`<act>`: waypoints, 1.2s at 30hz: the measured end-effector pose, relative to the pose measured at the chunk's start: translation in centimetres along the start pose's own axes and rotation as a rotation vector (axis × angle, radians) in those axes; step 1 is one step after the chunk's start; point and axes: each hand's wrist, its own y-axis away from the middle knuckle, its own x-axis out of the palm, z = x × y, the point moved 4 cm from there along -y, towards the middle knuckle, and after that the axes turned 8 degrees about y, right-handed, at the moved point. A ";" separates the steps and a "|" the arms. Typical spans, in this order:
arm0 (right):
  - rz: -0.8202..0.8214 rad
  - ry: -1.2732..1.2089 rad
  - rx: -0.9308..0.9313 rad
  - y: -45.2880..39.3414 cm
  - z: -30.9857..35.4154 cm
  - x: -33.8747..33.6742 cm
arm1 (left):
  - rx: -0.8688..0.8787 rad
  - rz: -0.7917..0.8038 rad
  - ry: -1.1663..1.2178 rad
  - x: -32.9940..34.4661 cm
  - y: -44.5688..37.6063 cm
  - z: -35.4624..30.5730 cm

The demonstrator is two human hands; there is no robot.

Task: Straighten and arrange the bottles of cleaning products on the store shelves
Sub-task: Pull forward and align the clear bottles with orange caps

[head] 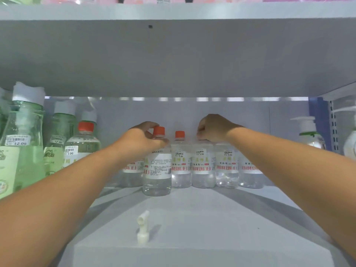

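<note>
Both arms reach deep into the shelf [192,218]. The left hand [143,138] sits on the shoulder of the front bottle [157,166], a clear one with an orange cap, which stands upright a little ahead of the row; the fingers curl round its neck just below the cap, thumb on the near side. The right hand [213,128] is over in the row of clear bottles [204,166] behind, fingers bunched down on the top of one of them, its cap hidden under the hand, so the grip looks like a pinch on the cap. Count in that row: five bottles can be made out side by side, the leftmost half hidden behind the front bottle and left wrist, only one orange cap showing free. At far left, three green bottles [23,143] with white caps, and one more clear bottle [81,147] with an orange cap. At far right, a pump bottle [308,132]. One small white nozzle [143,226] lies loose on the shelf, near the front edge.
</note>
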 end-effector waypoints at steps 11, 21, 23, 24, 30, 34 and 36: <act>-0.127 -0.178 0.011 3.2 3.7 -2.5 | 0.245 -0.273 0.113 -6.4 3.8 -3.5; 0.201 -0.171 -0.016 4.6 13.0 -2.2 | -0.274 -0.117 -0.334 -11.8 6.4 2.2; 0.180 -0.129 -0.008 4.6 13.1 -2.4 | -0.274 -0.061 -0.224 -11.5 6.0 2.3; 0.174 -0.135 -0.010 4.7 13.0 -2.6 | -0.272 -0.032 -0.182 -11.2 5.6 2.5; 0.247 -0.308 -0.032 4.1 12.3 -2.1 | -0.206 0.148 -0.076 -9.7 3.1 3.5; 0.214 -0.295 -0.034 3.6 12.5 -1.0 | -0.216 0.201 -0.139 -9.2 1.5 4.4; 0.168 -0.327 -0.034 3.7 12.5 0.0 | -0.197 0.195 -0.194 -8.7 1.0 4.2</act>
